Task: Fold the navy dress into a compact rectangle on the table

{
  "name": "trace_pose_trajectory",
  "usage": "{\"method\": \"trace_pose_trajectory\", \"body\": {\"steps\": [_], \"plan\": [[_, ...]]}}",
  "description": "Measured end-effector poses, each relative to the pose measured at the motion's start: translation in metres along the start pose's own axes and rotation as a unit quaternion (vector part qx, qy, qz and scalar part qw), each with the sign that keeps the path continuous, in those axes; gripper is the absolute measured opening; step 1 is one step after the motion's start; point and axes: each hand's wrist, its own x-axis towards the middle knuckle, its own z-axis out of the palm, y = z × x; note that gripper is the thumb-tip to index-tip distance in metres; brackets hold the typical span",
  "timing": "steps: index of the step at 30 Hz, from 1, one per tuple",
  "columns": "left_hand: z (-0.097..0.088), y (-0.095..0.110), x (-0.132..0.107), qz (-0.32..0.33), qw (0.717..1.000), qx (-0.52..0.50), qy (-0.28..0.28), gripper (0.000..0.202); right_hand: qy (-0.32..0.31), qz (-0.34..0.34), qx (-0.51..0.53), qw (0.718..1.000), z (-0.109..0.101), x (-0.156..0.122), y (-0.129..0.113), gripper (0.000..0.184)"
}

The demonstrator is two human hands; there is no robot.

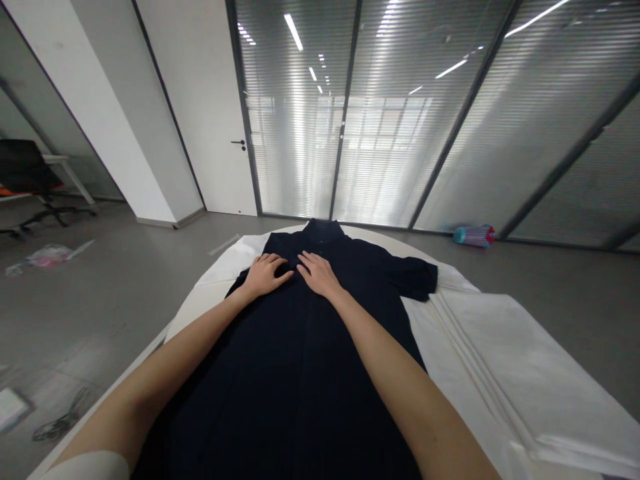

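Note:
A dark navy short-sleeved shirt [300,360] lies spread out, front up, its collar [323,230] at the far end. On its upper left chest rests my left hand [267,273], fingers stretched and thumb pointing inward. Close beside it, my right hand [319,273] lies on the cloth near the buttons, palm down with fingers extended. Neither hand grips anything. The right-side sleeve [415,277] is laid out sideways; my left arm and hand partly cover the other side of the shirt.
White cloth [520,360], folded in layers, covers the right part of the round table [193,313]. On the floor are a blue-and-red striped bundle [474,235], a plastic bag [50,255] and a cable [63,420]. An office chair [30,173] stands far left, glass partitions behind.

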Motion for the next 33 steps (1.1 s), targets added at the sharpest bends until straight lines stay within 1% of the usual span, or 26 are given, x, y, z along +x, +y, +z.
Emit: {"method": "trace_pose_trajectory", "body": {"steps": [1, 2, 4, 5, 7, 10, 12, 14, 17, 21, 25, 27, 29, 31, 33], "plan": [[-0.004, -0.002, -0.003, -0.01, 1.0, -0.007, 0.001, 0.042, -0.02, -0.02, 0.003, 1.0, 0.002, -0.001, -0.001, 0.046], [-0.009, -0.005, -0.006, -0.028, 0.999, -0.017, -0.012, 0.036, -0.038, -0.033, 0.006, 0.999, 0.004, 0.0, -0.001, 0.045], [-0.015, -0.011, -0.013, -0.068, 0.995, -0.044, -0.054, 0.026, -0.052, -0.03, 0.011, 0.998, 0.007, 0.004, -0.001, 0.044], [-0.016, -0.014, -0.018, -0.083, 0.993, -0.056, -0.07, 0.023, -0.049, -0.01, 0.016, 0.999, 0.008, 0.009, -0.001, 0.045], [-0.018, -0.018, -0.027, -0.109, 0.988, -0.076, -0.079, 0.021, -0.034, 0.058, 0.031, 0.997, 0.009, 0.022, 0.001, 0.045], [-0.017, -0.02, -0.039, -0.151, 0.98, -0.11, -0.073, 0.023, -0.046, 0.164, 0.068, 0.983, 0.01, 0.043, 0.003, 0.034], [-0.016, -0.019, -0.044, -0.171, 0.975, -0.126, -0.064, 0.022, -0.055, 0.21, 0.091, 0.972, 0.012, 0.053, 0.003, 0.026], [-0.015, -0.017, -0.046, -0.177, 0.975, -0.128, -0.05, 0.02, -0.042, 0.236, 0.101, 0.966, 0.015, 0.056, 0.002, 0.022], [-0.015, -0.017, -0.047, -0.173, 0.978, -0.115, -0.035, 0.018, -0.011, 0.241, 0.098, 0.966, 0.02, 0.054, 0.001, 0.02], [-0.015, -0.02, -0.048, -0.163, 0.981, -0.105, -0.03, 0.016, 0.006, 0.231, 0.104, 0.967, 0.023, 0.051, 0.001, 0.019], [-0.012, -0.023, -0.048, -0.155, 0.983, -0.094, -0.017, 0.024, 0.016, 0.242, 0.125, 0.962, 0.024, 0.051, 0.003, 0.018], [-0.01, -0.023, -0.049, -0.152, 0.984, -0.089, -0.019, 0.026, 0.024, 0.253, 0.143, 0.956, 0.024, 0.052, 0.005, 0.018], [-0.009, -0.023, -0.049, -0.151, 0.984, -0.09, -0.023, 0.023, 0.033, 0.262, 0.161, 0.951, 0.024, 0.053, 0.006, 0.017], [-0.009, -0.022, -0.049, -0.159, 0.982, -0.097, -0.029, 0.02, 0.042, 0.266, 0.177, 0.947, 0.023, 0.053, 0.006, 0.016], [-0.011, -0.02, -0.048, -0.173, 0.978, -0.109, -0.046, 0.021, 0.051, 0.268, 0.192, 0.943, 0.023, 0.053, 0.006, 0.014]]}}
